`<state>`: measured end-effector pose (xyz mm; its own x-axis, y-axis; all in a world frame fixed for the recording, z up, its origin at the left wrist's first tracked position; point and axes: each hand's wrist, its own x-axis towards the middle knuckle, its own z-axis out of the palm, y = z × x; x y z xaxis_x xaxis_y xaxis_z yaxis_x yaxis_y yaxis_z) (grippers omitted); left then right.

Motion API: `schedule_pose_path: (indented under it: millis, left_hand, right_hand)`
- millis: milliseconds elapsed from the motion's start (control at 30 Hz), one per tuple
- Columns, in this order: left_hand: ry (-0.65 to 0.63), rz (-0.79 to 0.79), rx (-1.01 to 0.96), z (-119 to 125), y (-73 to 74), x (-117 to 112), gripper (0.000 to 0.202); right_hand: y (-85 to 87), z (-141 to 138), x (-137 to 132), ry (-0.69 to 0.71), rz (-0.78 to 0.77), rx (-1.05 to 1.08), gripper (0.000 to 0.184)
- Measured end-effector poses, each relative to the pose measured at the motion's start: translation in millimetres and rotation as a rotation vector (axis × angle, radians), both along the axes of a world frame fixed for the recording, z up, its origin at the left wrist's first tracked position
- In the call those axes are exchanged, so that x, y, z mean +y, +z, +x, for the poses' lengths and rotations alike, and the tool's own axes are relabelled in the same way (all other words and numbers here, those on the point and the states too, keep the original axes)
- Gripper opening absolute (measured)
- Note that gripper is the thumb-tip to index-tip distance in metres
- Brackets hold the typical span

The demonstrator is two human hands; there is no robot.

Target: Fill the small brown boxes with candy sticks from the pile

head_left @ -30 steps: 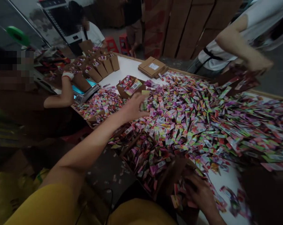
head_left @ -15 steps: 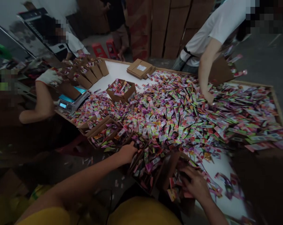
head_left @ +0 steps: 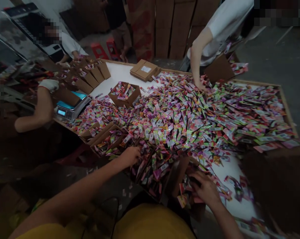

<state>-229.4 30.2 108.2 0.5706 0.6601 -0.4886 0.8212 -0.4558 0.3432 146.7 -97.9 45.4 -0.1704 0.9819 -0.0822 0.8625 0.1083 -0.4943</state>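
Observation:
My left hand [head_left: 131,156] is closed, with its fingers curled down among the small, colourful sachets [head_left: 162,171] at the table's near edge. What those fingers grip is hidden. My right hand [head_left: 206,188] lies over a cardboard box [head_left: 179,177] of sachets close to my body. Its thumb and fingers are apart and touch the sachets inside; the fingertips are partly covered. Another filled cardboard box [head_left: 107,136] with dividing flaps stands left of my left hand. A large heap of loose sachets [head_left: 180,116] spreads beyond both hands.
A digital scale [head_left: 67,111] carries a box at the left, beside a co-worker's gloved hand [head_left: 49,85]. Across the table, another person's bare hand [head_left: 200,87] touches the heap. Flat cartons [head_left: 143,70] lie at the back. A dark brown box [head_left: 276,186] blocks the right side.
The whole view has shifted slightly. The co-worker's hand across the table has moved left and back over the heap. My left hand has moved slightly; my right hand stays over the box.

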Motion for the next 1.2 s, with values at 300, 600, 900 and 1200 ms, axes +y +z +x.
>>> schedule_pose_path:
  millis: [300,600,900,1200]
  left_hand:
    - [-0.005,0.083,-0.131,-8.8,59.6,41.5,0.009]
    - [0.158,0.417,-0.513,28.8,142.5,77.4,0.044]
    - [0.028,0.132,0.117,116.5,-11.7,-77.7,0.07]
    - [-0.011,0.053,-0.187,91.7,20.2,-46.0,0.049]
  right_hand:
    - [-7.2,0.3,3.3,0.036,0.052,0.019,0.025]
    - [-3.7,-2.1,3.5,0.027,0.013,0.015,0.025]
    - [7.2,-15.9,6.8,0.009,-0.006,-0.065,0.023]
    - [4.9,-13.0,10.4,-0.005,-0.055,0.088,0.028]
